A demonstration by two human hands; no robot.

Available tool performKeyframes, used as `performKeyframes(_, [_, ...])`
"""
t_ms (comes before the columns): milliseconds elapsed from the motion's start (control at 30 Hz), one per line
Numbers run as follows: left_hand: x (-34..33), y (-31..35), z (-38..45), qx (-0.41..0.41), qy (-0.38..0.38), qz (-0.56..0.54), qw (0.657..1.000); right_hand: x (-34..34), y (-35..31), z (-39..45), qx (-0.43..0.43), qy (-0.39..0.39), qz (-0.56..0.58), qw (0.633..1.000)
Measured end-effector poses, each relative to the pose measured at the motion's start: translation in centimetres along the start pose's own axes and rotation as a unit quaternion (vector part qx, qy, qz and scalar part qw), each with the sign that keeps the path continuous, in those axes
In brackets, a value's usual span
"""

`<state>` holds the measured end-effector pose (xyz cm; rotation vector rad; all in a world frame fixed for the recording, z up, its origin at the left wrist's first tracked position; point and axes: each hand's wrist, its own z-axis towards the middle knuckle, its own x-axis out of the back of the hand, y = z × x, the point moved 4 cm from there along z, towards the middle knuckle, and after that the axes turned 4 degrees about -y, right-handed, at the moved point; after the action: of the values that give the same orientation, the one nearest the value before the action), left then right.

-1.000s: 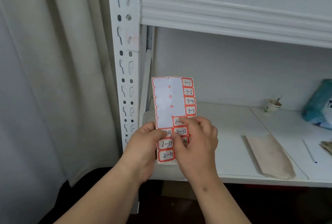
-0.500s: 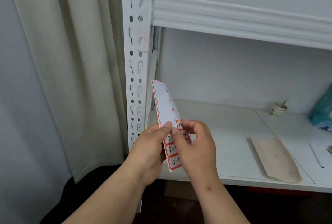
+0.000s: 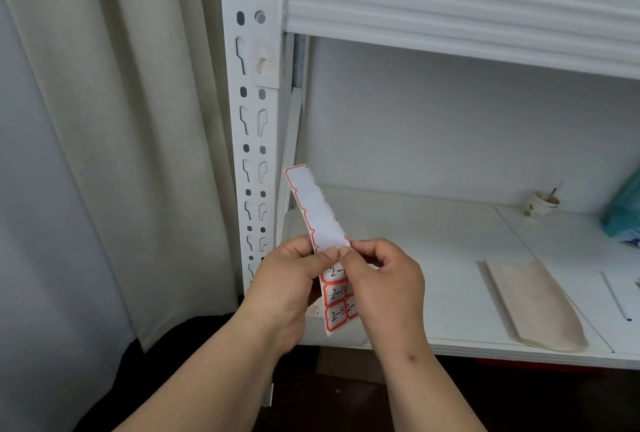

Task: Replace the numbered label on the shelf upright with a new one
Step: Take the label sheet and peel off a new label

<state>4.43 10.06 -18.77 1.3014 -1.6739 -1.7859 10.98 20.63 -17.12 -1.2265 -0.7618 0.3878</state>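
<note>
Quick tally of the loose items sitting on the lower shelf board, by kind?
Paper cup: 1
Brown paper bag: 1
Pen: 1
Teal plastic package: 1
Total: 4, not counting a sliver cut off at the right edge.

Red-bordered label sheet [image 3: 320, 213], upright, beside white shelf upright [image 3: 254, 112]

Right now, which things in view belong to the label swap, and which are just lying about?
In the job: label sheet, pinched by left hand and right hand; shelf upright.

Lying about: paper cup, brown paper bag, teal packet, curtain.
</note>
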Motion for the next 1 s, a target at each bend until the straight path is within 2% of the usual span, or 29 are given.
performKeyframes(367, [-0.1,-0.1,0.5,0.015,0.035,0.027,0.999,0.5,0.1,0.7,-0.063,-0.025,0.069,0.995])
performKeyframes(667, [-0.1,0.4,0.4,-0.018,0.104,0.066,0.992,0.4,1.0,1.2,-0.136,-0.051,0.135,0.98])
performKeyframes(867, [0.1,0.7,0.2,-0.018,0.113,0.136,0.984,-0.1,3.1,1.8,-0.262,-0.06,0.297,0.916])
performKeyframes(1000, [0.3,0.6,0.2,-0.017,0.108,0.13,0.985,0.1,3.6,1.9,-0.293,-0.036,0.364,0.883])
